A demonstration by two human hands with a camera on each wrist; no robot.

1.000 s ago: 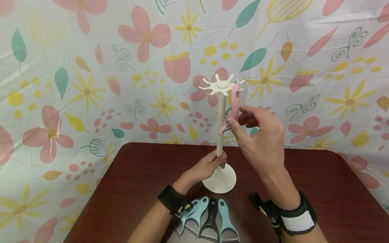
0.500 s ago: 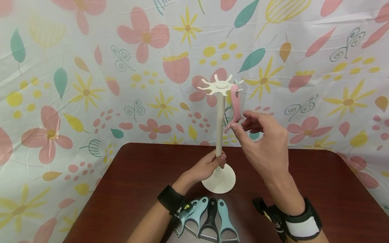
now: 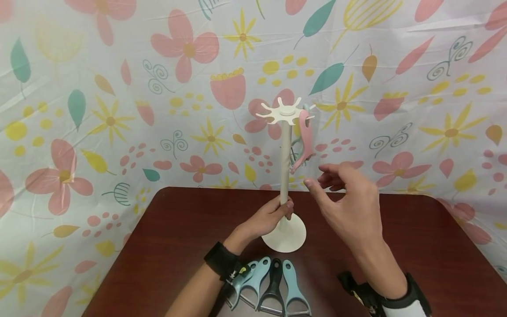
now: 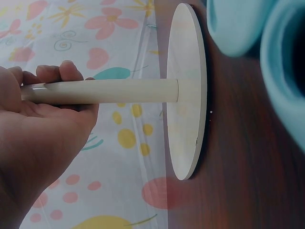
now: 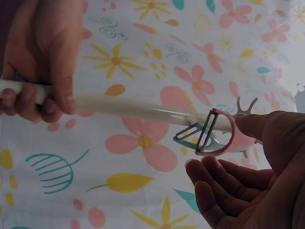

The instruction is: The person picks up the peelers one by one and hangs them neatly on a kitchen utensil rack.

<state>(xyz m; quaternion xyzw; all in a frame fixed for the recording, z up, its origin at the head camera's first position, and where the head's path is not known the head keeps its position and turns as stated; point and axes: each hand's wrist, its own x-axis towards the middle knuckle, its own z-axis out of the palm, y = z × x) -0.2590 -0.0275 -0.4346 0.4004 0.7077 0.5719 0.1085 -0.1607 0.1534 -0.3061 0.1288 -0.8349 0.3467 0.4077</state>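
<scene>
A cream stand (image 3: 286, 163) with a round base (image 4: 187, 95) and a top ring of several hooks (image 3: 286, 113) stands upright on the table. My left hand (image 3: 271, 216) grips its pole just above the base. From a hook on the right hangs a pink peeler (image 3: 306, 138), blade end down. Behind it hangs a teal peeler (image 5: 190, 136), mostly hidden in the head view. My right hand (image 3: 350, 200) is apart from the peelers, to the right and below, with thumb and fingers spread and nothing between them.
Several peelers lie at the table's front: light blue ones (image 3: 292, 281) and a black one (image 3: 275, 281), on a pale surface partly out of view. A floral cloth (image 3: 119, 88) hangs behind the dark red-brown table (image 3: 178, 229).
My right hand has let go of the pink peeler and drawn back to the right and down. The peeler now hangs from its hook. My left hand keeps its grip on the pole.
</scene>
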